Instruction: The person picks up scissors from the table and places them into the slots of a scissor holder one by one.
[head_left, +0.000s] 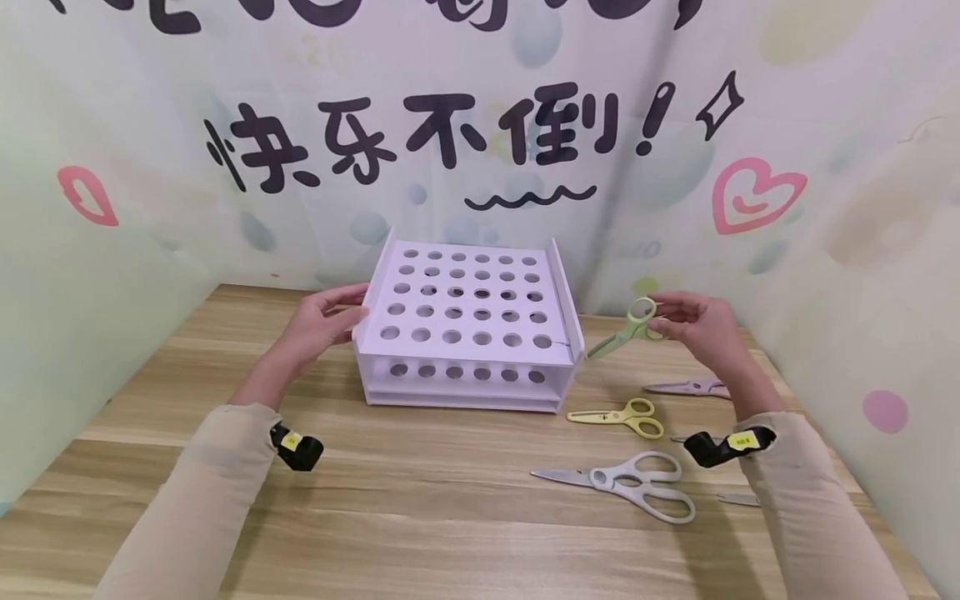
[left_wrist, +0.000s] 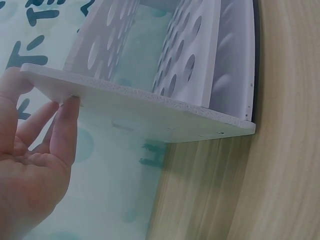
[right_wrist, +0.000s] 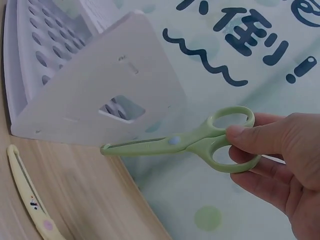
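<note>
A white rack (head_left: 465,358) with rows of round holes stands on the table, tilted toward me. My left hand (head_left: 318,325) is at its left side, fingertips (left_wrist: 70,107) touching the outer face of the side panel (left_wrist: 150,117) near its upper edge. To the right of the rack, my right hand (head_left: 697,325) pinches green scissors (right_wrist: 175,142) by the finger loops, thumb on top and fingers underneath. The scissors' blades are together and point left toward the rack, their tip close beside its right panel (right_wrist: 95,90) in the right wrist view.
Yellow scissors (head_left: 611,416) and larger white-handled scissors (head_left: 622,481) lie on the wooden table (head_left: 420,475). Purple scissors (head_left: 690,388) lie farther right, partly behind my right arm, with other blades (head_left: 738,499) showing beside the sleeve. A printed curtain (head_left: 300,225) hangs behind.
</note>
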